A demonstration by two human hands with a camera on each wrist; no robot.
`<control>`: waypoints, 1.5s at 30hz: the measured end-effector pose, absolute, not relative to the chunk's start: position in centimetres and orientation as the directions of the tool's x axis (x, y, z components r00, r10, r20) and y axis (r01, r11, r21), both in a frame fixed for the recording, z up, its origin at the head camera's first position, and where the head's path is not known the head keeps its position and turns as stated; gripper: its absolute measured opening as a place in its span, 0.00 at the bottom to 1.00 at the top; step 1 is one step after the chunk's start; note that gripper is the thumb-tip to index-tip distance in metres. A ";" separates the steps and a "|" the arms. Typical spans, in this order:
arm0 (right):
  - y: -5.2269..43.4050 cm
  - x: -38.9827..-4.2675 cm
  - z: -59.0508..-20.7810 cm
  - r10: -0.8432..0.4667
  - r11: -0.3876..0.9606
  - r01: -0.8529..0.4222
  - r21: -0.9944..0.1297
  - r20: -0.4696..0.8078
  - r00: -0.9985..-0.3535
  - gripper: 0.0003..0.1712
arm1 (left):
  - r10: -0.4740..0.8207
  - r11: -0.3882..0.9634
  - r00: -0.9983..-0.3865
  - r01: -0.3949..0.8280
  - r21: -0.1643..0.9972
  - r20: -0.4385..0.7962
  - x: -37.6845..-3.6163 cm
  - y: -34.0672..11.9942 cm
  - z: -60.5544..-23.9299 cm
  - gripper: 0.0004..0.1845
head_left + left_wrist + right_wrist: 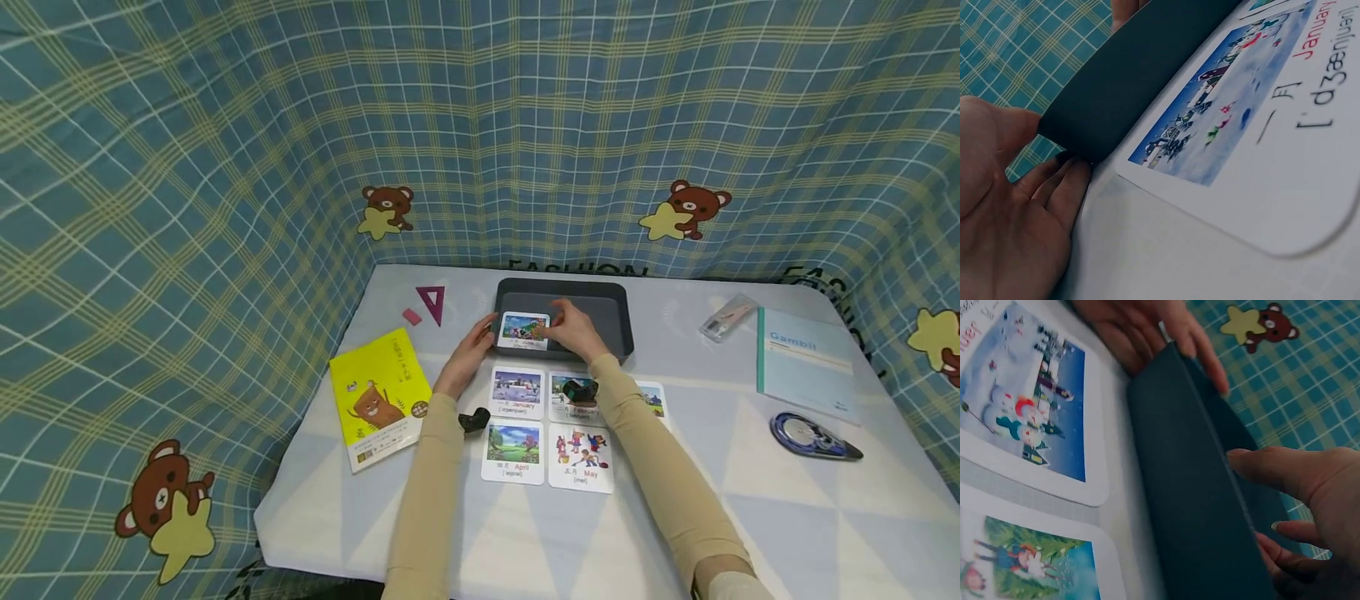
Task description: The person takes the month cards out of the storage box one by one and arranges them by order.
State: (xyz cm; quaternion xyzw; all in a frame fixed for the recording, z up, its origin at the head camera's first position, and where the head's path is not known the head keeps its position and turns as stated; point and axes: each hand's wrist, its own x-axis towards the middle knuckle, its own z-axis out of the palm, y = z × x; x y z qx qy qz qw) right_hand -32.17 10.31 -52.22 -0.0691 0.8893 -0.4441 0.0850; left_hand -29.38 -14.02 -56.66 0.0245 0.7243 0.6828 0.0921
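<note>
A dark grey tray (600,321) stands at the far middle of the table. My left hand (467,358) holds its front left corner; the left wrist view shows the thumb by the rim (1054,134) and fingers low against the outer wall. The June picture card (523,329) is in the tray's left part. My right hand (579,331) reaches over the front wall and pinches that card's right edge; the wall hides the card in the right wrist view. In front lie the January (517,393), February (562,408), April (513,452) and May (581,457) cards.
Another card (654,398) is partly under the right forearm. A yellow book (378,396), pink eraser (412,317) and purple set square (433,304) lie left. To the right are a clear case (729,318), a light blue notebook (806,362) and a blue oval-ended item (813,436).
</note>
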 end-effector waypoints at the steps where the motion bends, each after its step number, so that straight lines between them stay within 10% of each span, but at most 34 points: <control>1: 10.0 -32.4 -52.5 -0.201 0.610 -0.044 -0.791 -0.100 -0.975 0.49 | 0.159 0.068 -0.982 -0.093 0.993 -0.102 -29.4 -14.0 -56.7 0.26; 28: 11.3 -32.2 -51.4 -0.185 0.549 -0.208 -0.809 0.125 -0.975 0.39 | 0.147 0.104 -0.984 -0.086 0.991 -0.101 -29.4 -14.0 -56.9 0.25; 45: 22.8 -16.3 -48.9 -0.085 0.488 -0.067 -0.870 0.029 -0.996 0.43 | 0.167 0.137 -0.982 -0.064 0.988 -0.087 -29.8 -14.3 -56.8 0.25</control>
